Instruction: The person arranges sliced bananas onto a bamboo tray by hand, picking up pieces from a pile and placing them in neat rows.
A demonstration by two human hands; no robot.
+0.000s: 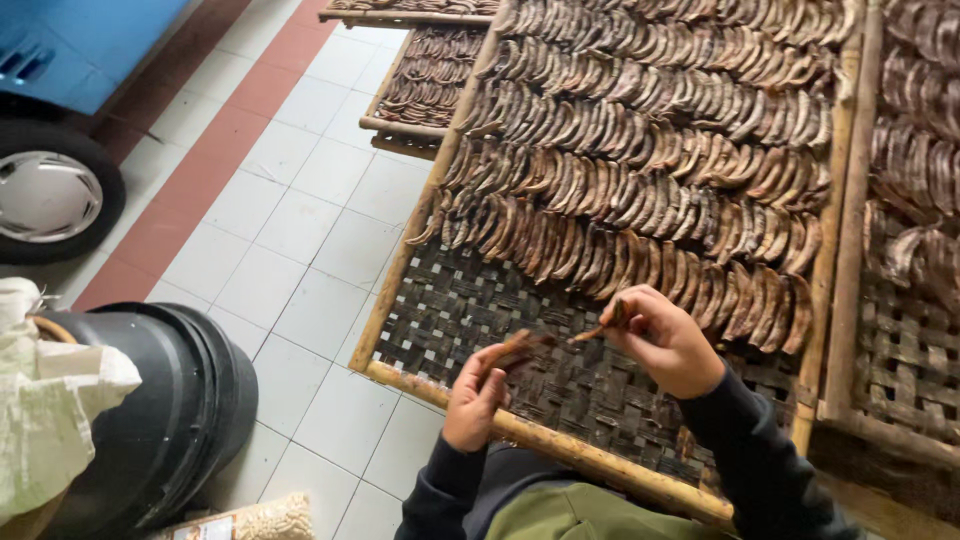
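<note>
The woven tray (455, 310) ran past the frame's top edge, its far rows of dried pieces (640, 200) hard to tell apart. Over the tray's bare near end, the left hand (478, 395) pinched one dark strip (520, 345), and the right hand (665, 340) gripped another strip (605, 322), tips nearly meeting.

Single view, head-worn camera: looks steeply down and forward from above the person's own arms, at close range. Left hand (478, 392) and right hand (662, 340) sit low centre; woven tray (470, 300) extends beyond them, tiled floor (300, 260) lies left of them.
</note>
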